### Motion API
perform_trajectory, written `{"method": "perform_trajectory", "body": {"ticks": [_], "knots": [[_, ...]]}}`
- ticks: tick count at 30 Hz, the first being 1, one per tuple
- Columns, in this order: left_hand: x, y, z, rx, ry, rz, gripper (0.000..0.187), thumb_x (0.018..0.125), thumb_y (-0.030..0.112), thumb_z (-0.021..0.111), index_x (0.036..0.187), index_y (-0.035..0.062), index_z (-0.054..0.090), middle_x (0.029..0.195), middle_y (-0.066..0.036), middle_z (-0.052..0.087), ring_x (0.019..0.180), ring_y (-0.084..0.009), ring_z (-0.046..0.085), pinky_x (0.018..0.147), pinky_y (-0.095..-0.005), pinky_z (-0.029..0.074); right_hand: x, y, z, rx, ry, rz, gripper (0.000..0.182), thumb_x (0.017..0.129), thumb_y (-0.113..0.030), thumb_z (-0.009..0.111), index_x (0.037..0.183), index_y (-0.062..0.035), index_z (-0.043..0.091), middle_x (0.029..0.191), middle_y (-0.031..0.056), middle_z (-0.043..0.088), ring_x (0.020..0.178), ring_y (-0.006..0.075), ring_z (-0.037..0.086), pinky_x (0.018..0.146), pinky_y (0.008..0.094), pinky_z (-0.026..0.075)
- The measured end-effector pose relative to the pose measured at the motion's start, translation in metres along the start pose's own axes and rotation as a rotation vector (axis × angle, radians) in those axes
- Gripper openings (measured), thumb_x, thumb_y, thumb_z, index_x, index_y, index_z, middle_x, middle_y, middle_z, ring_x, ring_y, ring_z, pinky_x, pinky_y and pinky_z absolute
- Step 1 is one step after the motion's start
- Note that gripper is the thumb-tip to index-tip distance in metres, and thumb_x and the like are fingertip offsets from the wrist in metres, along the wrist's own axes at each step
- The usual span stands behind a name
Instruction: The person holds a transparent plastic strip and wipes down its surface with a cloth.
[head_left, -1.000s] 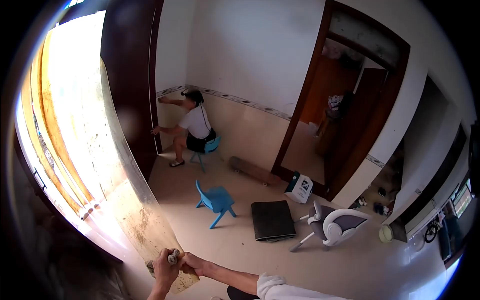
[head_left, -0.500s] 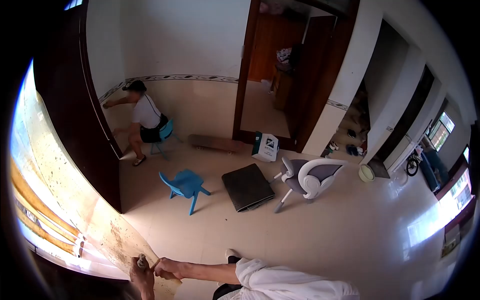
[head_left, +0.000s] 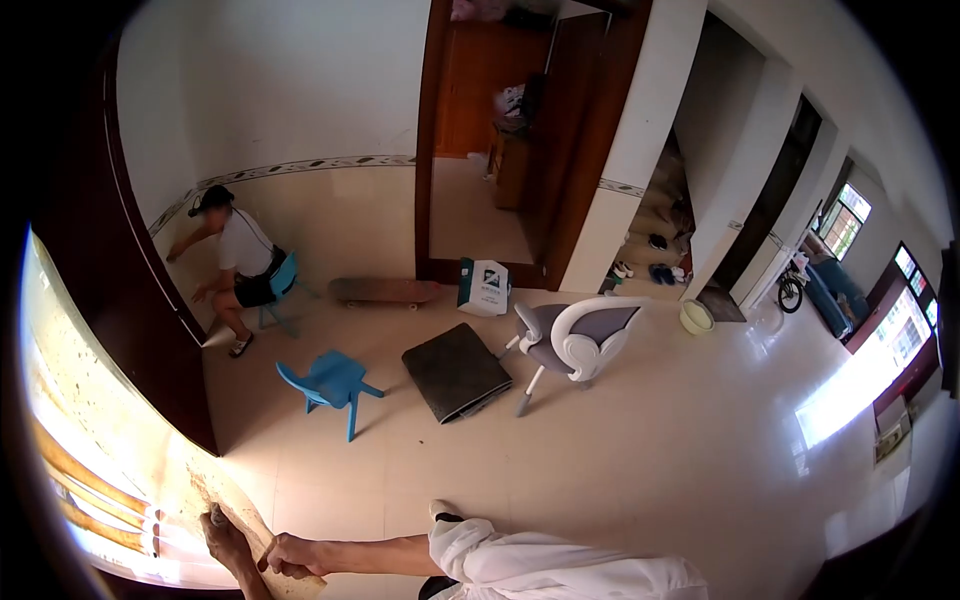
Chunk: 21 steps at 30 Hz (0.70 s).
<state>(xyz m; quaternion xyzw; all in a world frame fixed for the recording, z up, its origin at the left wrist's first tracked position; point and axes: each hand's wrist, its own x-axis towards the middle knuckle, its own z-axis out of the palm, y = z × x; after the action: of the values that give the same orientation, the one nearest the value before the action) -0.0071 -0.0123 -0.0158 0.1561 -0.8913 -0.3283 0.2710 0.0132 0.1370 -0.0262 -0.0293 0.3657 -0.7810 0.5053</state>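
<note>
At the lower left, my left hand [head_left: 228, 543] is closed around a small grey-brown lump [head_left: 214, 516], whose kind I cannot make out. It is against a pale, dirt-specked surface [head_left: 185, 470] that curves down the left side in bright light. Just right of it, my right hand [head_left: 290, 555] reaches in from the right with its fingers curled into a fist by the lower edge of that surface. Whatever the right fingers hold, if anything, is hidden.
A blue chair [head_left: 335, 378], a dark flat case [head_left: 457, 372] and a grey-white chair [head_left: 575, 340] stand on the floor ahead. Another person [head_left: 240, 245] sits on a blue chair by the dark door [head_left: 150, 260]. A skateboard [head_left: 383, 290] and a bag [head_left: 485, 287] lie along the wall.
The view has turned right, so the room has slid left. My left hand has moved slightly up and away from my right hand. The seated person's lower hand has shifted.
</note>
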Motion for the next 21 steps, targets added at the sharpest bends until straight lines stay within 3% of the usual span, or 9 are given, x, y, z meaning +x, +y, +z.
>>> {"method": "perform_trajectory", "body": {"ticks": [3,4,7,8,11,13,16,20,21], "knots": [[-0.035,0.005,-0.006,0.018,-0.113,-0.041,0.029,0.095,0.025,0.056,0.081,0.0011,0.051,0.061,-0.015,0.054,0.056,-0.0256,0.051,0.053,-0.0387,0.042,-0.002,0.005,-0.008,-0.063,0.140,-0.045,0.005,0.065,0.001,0.054,0.066,-0.0032,0.058,0.047,-0.0018,0.034,0.033,0.0088,0.026,0.033,0.0264,0.018],[-0.049,0.009,-0.011,0.015,-0.180,-0.053,0.029,0.095,0.026,0.056,0.080,0.0011,0.052,0.061,-0.015,0.054,0.056,-0.0233,0.051,0.053,-0.0373,0.042,-0.006,0.005,-0.015,-0.033,0.132,-0.034,0.014,0.065,0.002,0.054,0.056,-0.0077,0.051,0.045,-0.0014,0.034,0.032,0.0095,0.027,0.033,0.0261,0.019],[-0.090,0.048,-0.021,-0.186,-0.229,0.027,0.022,0.091,0.018,0.060,0.081,0.0001,0.053,0.065,-0.014,0.057,0.059,-0.0212,0.053,0.056,-0.0345,0.044,-0.016,0.002,-0.025,-0.006,0.122,-0.005,0.015,0.064,0.003,0.056,0.054,-0.0083,0.050,0.045,0.0013,0.041,0.032,0.0109,0.032,0.033,0.0265,0.022],[-0.098,0.051,-0.022,-0.314,-0.190,0.075,0.011,0.084,0.009,0.062,0.085,0.0003,0.056,0.069,-0.015,0.061,0.064,-0.0235,0.058,0.062,-0.0338,0.048,0.009,0.022,-0.048,-0.027,0.120,-0.033,0.011,0.063,0.003,0.056,0.059,-0.0075,0.054,0.048,0.0017,0.044,0.035,0.0117,0.036,0.034,0.0264,0.025],[-0.090,0.072,-0.044,-0.171,-0.247,-0.027,0.024,0.069,-0.003,0.065,0.092,0.0018,0.060,0.082,-0.018,0.065,0.079,-0.0351,0.064,0.071,-0.0381,0.050,-0.005,0.011,-0.037,-0.068,0.099,0.033,0.012,0.067,0.000,0.056,0.072,-0.0105,0.058,0.059,0.0004,0.050,0.041,0.0088,0.040,0.038,0.0233,0.030],[-0.066,0.067,-0.042,-0.055,-0.116,0.084,0.025,0.072,-0.003,0.061,0.095,0.0052,0.059,0.092,-0.016,0.063,0.087,-0.0390,0.061,0.072,-0.0415,0.049,-0.022,-0.009,-0.020,-0.095,0.049,0.081,0.023,0.072,0.000,0.054,0.093,-0.0022,0.063,0.058,-0.0021,0.046,0.040,0.0066,0.032,0.037,0.0226,0.027],[-0.027,0.033,-0.026,0.088,0.044,-0.046,0.018,0.077,0.004,0.058,0.095,0.0045,0.057,0.091,-0.017,0.064,0.084,-0.0391,0.061,0.072,-0.0449,0.049,-0.039,-0.026,0.003,-0.081,-0.065,0.083,0.050,0.075,0.002,0.049,0.125,0.0098,0.051,0.055,-0.0083,0.032,0.040,0.0030,0.024,0.037,0.0193,0.021],[-0.058,0.051,-0.038,0.008,-0.149,-0.150,0.020,0.075,0.006,0.062,0.095,0.0036,0.058,0.089,-0.018,0.064,0.085,-0.0364,0.063,0.074,-0.0445,0.050,-0.037,-0.021,-0.009,-0.015,-0.043,0.099,0.034,0.074,0.002,0.052,0.107,0.0031,0.061,0.056,-0.0073,0.039,0.041,0.0031,0.028,0.037,0.0193,0.023],[-0.077,0.048,-0.037,-0.014,-0.147,-0.005,0.025,0.072,0.008,0.066,0.096,0.0044,0.058,0.088,-0.018,0.064,0.086,-0.0356,0.063,0.074,-0.0439,0.050,-0.032,-0.018,-0.024,-0.011,-0.053,0.112,0.029,0.073,0.003,0.052,0.101,0.0001,0.061,0.058,-0.0067,0.041,0.041,0.0031,0.029,0.037,0.0195,0.024]]}}
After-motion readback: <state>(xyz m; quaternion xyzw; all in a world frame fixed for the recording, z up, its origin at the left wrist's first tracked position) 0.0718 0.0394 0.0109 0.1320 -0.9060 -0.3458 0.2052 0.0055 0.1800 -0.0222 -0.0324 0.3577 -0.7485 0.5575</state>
